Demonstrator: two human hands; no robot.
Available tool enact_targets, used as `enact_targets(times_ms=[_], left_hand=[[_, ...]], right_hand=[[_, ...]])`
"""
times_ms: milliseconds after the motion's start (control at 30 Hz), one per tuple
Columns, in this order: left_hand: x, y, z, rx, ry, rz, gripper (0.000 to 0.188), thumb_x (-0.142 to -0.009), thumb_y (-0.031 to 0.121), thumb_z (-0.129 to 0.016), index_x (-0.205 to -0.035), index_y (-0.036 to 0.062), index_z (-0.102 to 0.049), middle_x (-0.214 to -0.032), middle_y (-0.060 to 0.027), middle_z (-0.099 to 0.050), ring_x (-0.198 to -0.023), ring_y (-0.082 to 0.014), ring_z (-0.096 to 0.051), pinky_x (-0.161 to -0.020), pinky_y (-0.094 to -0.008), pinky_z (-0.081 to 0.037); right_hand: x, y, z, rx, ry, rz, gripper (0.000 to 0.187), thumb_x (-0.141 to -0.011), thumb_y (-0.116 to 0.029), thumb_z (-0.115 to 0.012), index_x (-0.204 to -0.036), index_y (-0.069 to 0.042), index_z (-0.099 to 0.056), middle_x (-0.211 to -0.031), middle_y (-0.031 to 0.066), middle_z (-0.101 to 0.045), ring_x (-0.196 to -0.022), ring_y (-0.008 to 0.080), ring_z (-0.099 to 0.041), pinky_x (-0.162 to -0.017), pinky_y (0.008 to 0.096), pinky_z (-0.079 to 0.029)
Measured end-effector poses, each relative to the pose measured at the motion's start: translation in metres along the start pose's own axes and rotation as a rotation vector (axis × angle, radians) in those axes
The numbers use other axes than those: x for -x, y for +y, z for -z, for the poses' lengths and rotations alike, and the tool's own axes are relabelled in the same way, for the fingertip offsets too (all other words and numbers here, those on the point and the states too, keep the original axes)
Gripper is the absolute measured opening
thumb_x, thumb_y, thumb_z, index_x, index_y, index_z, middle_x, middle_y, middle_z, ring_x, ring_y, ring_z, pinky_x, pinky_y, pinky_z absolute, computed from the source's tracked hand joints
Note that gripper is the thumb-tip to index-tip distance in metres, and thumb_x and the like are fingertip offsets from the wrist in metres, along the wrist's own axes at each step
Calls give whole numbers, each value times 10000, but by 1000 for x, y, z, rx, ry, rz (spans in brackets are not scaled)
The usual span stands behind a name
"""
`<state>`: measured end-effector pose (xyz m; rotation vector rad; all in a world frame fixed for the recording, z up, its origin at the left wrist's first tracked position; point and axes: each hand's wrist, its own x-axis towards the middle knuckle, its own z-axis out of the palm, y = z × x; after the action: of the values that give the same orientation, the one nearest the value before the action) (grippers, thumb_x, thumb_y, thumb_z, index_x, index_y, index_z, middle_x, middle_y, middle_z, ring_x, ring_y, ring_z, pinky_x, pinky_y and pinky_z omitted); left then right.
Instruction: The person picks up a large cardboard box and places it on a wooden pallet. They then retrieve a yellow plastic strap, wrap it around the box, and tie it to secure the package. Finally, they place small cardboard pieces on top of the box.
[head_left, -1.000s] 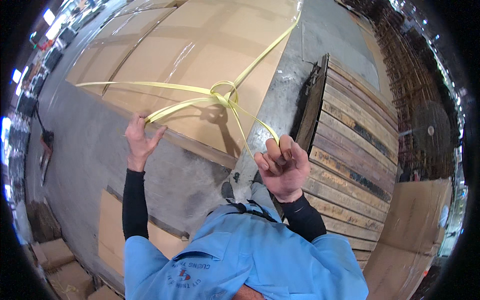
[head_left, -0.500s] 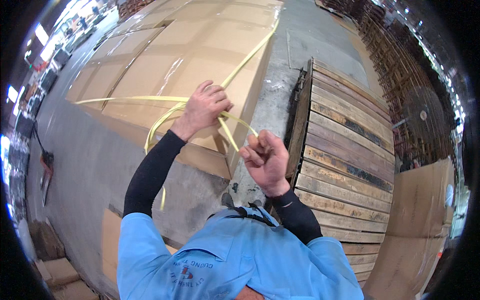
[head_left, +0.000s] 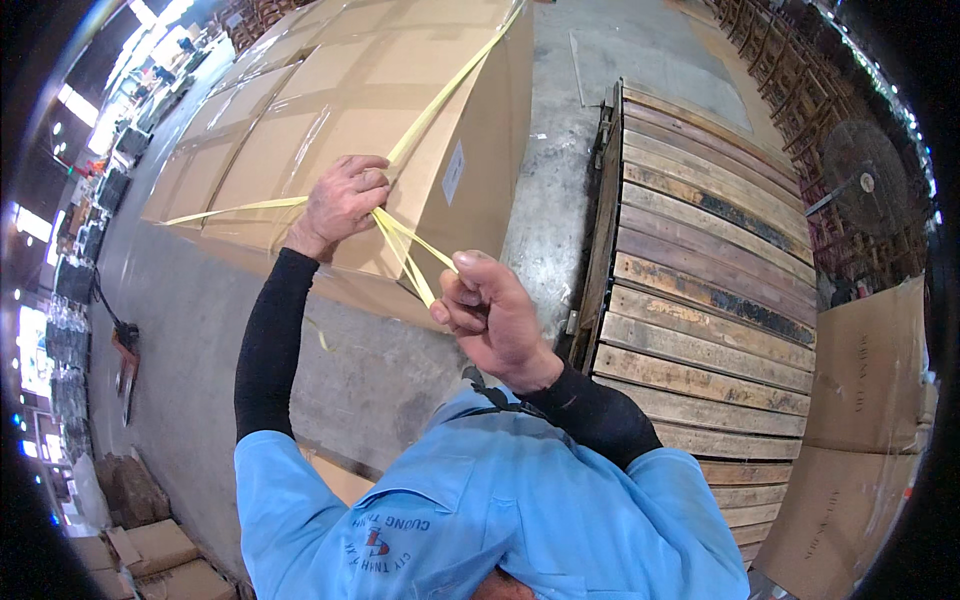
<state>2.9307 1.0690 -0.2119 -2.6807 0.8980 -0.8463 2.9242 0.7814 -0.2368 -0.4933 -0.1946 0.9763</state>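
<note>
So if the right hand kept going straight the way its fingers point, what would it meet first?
Probably the side face of the big cardboard box. The right hand pinches the yellow strap and points up-left toward it; depth is hard to judge here.

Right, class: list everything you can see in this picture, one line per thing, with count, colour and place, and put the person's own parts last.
large cardboard box: one, tan, upper left, on the floor
strap: one, yellow, across the box top, ends leading to both hands
wooden pallet: one, brown weathered planks, right of the box
fan: one, dark, upper right
flat cardboard sheets: at least two, tan, right edge
concrete floor: grey, around the box
small boxes: a few, brown, lower left
left hand: on the box, gripping the strap
right hand: pinching the strap ends
</note>
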Motion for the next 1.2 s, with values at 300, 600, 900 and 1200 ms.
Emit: enact_targets(times_ms=[300, 600, 900, 1200], left_hand=[[-2, 48, 5, -82, 42, 375, 176, -746, 144, -729, -749, 44, -584, -1005, -70, -627, -1035, -312, -602, -845, -439, -489], [-5, 0, 1, -222, 11, 313, 194, -670, 68, -669, -822, 49, -551, -884, -94, -582, -912, -307, -598, -754, -420, -496], [-1, -25, 10, -192, 1, 88, 220, -615, 66, -700, -761, 51, -536, -845, -79, -572, -851, -283, -590, -708, -394, -498], [18, 81, 9, -46, -136, 362, 200, -728, 108, -754, -814, 61, -579, -932, -86, -587, -944, -297, -582, -774, -408, -513]], right_hand=[[0, 3, 8, 28, -121, 142, 177, -945, -180, -586, -830, -57, -529, -664, -5, -504, -549, 108, -480, -693, 304, -489], [-51, -25, -4, -167, -145, 363, 102, -941, -119, -599, -998, -64, -535, -632, -47, -413, -497, 68, -411, -579, 280, -472], [-1, -1, -1, 118, -109, 171, 145, -940, -142, -620, -931, -70, -495, -634, -46, -413, -504, 50, -343, -537, 267, -390], [79, 22, 36, 187, -25, 49, 178, -925, -131, -628, -850, -64, -482, -616, -34, -417, -542, 53, -374, -616, 268, -426]])
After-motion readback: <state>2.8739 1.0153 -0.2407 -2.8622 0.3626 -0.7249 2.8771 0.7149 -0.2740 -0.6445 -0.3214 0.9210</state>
